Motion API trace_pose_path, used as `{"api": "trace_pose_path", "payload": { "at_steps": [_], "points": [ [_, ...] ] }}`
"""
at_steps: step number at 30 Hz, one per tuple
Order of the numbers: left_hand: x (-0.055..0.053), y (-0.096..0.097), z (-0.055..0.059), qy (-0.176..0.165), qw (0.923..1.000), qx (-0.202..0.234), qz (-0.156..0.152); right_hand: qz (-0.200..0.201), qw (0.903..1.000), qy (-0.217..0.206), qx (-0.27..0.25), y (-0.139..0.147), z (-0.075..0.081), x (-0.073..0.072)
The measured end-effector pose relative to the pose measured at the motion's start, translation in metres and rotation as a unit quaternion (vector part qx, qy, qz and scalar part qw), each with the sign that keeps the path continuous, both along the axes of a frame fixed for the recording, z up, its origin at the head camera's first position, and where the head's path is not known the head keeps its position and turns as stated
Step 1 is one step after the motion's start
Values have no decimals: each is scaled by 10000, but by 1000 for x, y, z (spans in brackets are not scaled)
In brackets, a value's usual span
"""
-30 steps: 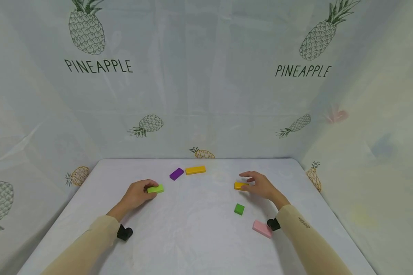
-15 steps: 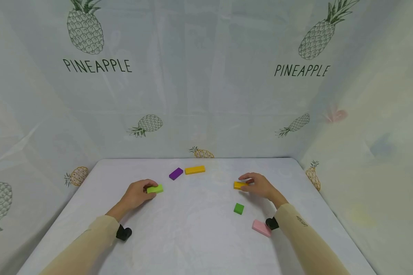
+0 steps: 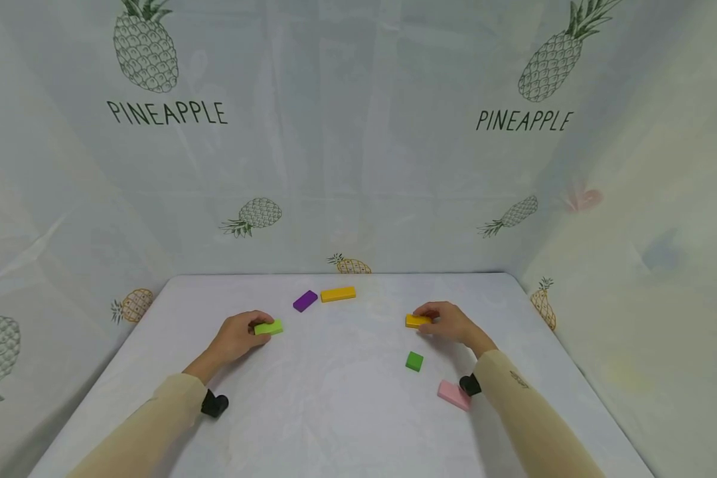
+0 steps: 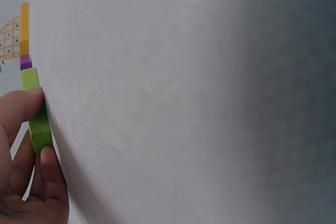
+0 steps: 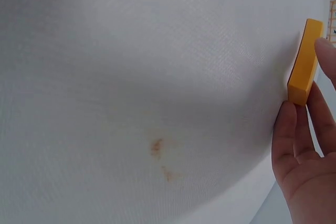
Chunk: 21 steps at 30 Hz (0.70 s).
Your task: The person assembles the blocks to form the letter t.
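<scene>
On the left of the white table, my left hand (image 3: 239, 337) pinches a lime green block (image 3: 270, 328) between thumb and fingers. The left wrist view has the thumb on one face of that green block (image 4: 39, 127) and fingertips at its near end. Across the table, my right hand (image 3: 451, 323) holds a yellow-orange block (image 3: 415, 321) by its right end. In the right wrist view the thumb lies against this yellow block (image 5: 304, 66), with fingers behind it and at its lower end. Both blocks are at the tabletop.
A purple block (image 3: 305, 301) and a longer yellow block (image 3: 338, 294) lie near the table's (image 3: 334, 411) back edge. Nearer the right arm are a small green block (image 3: 415, 361) and a pink block (image 3: 453, 395), partly overlapped by the wrist camera (image 3: 469, 385). A pineapple-print cloth (image 3: 358, 153) hangs behind.
The right hand's raised fingers have come down onto the yellow block, closing round its end. The left hand keeps its grip on the lime green block, with no visible movement.
</scene>
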<state>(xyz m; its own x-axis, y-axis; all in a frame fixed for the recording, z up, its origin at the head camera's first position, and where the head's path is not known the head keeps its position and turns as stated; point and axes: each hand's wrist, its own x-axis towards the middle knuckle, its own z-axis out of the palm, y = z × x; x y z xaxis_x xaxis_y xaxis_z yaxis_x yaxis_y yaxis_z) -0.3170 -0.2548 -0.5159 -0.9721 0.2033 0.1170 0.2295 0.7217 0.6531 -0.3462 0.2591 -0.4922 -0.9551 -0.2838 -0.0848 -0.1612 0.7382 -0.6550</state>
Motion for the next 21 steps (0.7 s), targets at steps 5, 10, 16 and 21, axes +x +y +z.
{"api": "trace_pose_path", "payload": {
  "at_steps": [5, 10, 16, 21],
  "points": [
    [-1, 0, 0, 2, 10000, -14, -15, 94, 9999, -28, 100, 2, -2, -3],
    [0, 0, 0, 23, 10000, -60, -20, 154, 9998, -27, 121, 2, -1, -4],
    [0, 1, 1, -2, 10000, -69, 0, 178, 9997, 65, 168, 1, 1, -4],
    [-1, 0, 0, -67, 10000, -47, 12, 131, 9998, 51, 105, 1, 1, -5]
  ]
}}
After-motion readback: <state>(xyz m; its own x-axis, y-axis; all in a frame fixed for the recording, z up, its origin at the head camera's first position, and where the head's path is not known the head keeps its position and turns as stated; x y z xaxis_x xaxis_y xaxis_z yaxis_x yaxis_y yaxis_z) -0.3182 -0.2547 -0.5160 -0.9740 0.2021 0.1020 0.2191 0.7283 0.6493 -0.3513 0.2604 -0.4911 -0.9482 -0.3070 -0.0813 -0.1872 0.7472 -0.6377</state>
